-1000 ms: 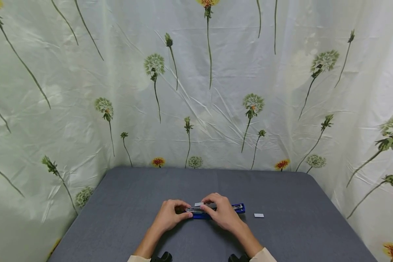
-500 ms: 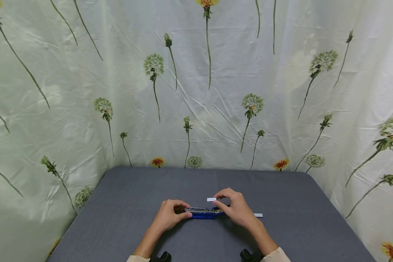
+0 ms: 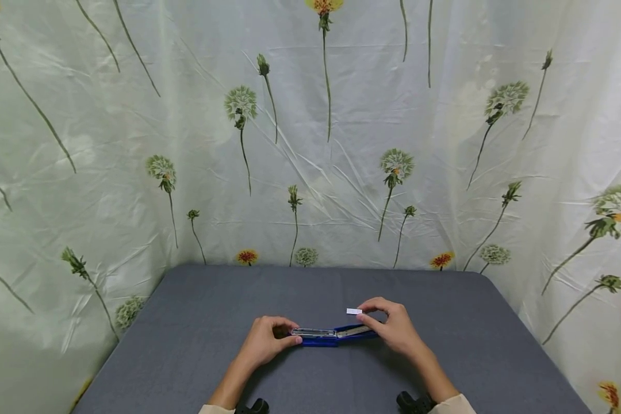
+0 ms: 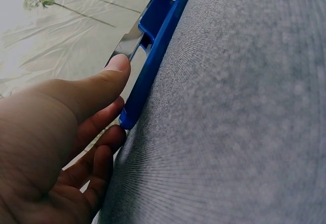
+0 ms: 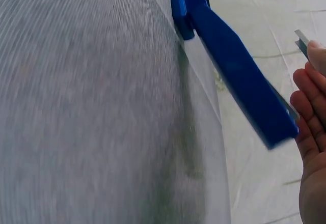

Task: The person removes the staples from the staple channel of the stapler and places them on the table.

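Observation:
A blue stapler (image 3: 318, 341) lies on the grey table, its top arm (image 3: 359, 331) folded back to the right and its metal channel facing up. My left hand (image 3: 267, 344) pinches its left end between thumb and fingers, as the left wrist view also shows along the stapler's blue base (image 4: 158, 51). Above and behind the folded-back arm, my right hand (image 3: 397, 329) pinches a short strip of staples (image 3: 354, 311) between thumb and index finger. In the right wrist view the strip (image 5: 301, 42) is held apart from the blue arm (image 5: 244, 76).
The grey cloth-covered table (image 3: 227, 293) reaches back to a white curtain (image 3: 196, 115) printed with dandelions. Dark straps with camera mounts (image 3: 414, 402) sit at both wrists.
My right hand has lifted the staple strip from beside the stapler's channel and carried it right. The second small strip on the table is now hidden behind that hand. My left hand stays put.

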Demonstrator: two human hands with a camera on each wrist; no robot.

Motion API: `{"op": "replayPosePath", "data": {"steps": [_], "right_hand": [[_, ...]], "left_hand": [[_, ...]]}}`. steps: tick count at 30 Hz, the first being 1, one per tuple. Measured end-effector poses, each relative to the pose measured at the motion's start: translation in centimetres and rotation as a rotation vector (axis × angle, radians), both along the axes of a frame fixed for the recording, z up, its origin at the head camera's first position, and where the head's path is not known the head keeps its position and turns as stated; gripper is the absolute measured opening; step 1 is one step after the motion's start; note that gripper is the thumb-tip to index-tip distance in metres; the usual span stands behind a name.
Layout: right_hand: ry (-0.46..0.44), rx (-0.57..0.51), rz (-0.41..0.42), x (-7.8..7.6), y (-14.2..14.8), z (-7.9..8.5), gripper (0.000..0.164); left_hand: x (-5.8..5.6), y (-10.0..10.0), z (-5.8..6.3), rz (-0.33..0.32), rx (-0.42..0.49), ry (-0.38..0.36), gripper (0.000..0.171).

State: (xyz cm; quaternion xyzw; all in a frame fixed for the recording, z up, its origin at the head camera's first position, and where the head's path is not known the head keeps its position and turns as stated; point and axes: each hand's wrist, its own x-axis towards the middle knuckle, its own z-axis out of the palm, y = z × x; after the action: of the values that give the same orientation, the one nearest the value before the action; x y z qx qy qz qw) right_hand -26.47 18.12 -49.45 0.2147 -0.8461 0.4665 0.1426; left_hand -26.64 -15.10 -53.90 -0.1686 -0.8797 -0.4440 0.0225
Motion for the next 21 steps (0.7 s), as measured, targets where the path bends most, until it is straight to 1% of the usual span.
{"op": "replayPosePath", "data": {"steps": [6,11,21], "right_hand": [[0.007,-0.031,0.006,0.4,1.5,0.3,0.008],[0.014,-0.008,-0.007,0.7,2.9,0.6,0.01],[0.075,0.013,-0.038,1.0,5.7,0.5,0.012]], "left_hand": [[0.0,0.0,0.0,0.0,0.0,-0.008,0.02],[0.0,-0.1,0.0,0.004,-0.005,-0.008,0.021],[0.0,0.0,0.0,0.008,-0.011,-0.005,0.021]]}}
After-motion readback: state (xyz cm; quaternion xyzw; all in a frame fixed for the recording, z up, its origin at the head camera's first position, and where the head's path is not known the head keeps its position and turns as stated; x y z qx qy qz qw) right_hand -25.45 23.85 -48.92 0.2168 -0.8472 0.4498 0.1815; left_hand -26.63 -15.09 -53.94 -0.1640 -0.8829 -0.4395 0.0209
